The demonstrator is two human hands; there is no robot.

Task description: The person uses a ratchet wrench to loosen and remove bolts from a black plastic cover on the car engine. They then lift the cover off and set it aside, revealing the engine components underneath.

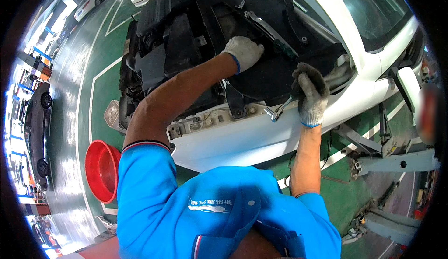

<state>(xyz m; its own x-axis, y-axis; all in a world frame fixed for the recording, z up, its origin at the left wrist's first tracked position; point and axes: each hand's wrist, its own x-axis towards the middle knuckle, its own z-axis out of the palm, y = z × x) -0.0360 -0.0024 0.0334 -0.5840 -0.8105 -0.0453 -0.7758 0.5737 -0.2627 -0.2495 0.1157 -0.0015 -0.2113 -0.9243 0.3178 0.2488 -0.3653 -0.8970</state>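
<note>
My left hand [243, 53], in a white knit glove with a blue cuff, reaches into the engine bay over a black cover [261, 79]. Its fingers are curled closed, and what they hold, if anything, is hidden. In my right hand [311, 93], gloved and dirty with grey, is a ratchet wrench [277, 113]. Its chrome head points to the left, just above the edge of the white fender [242, 142]. Beyond my hands a long metal hand tool [268, 28] lies on the black parts.
The engine [175, 39] fills the bay's left side. A red basin [101, 171] stands on the green floor at left. Grey lift arms [396, 164] reach in from the right, below the white door mirror [409, 86]. Other cars are parked farther off.
</note>
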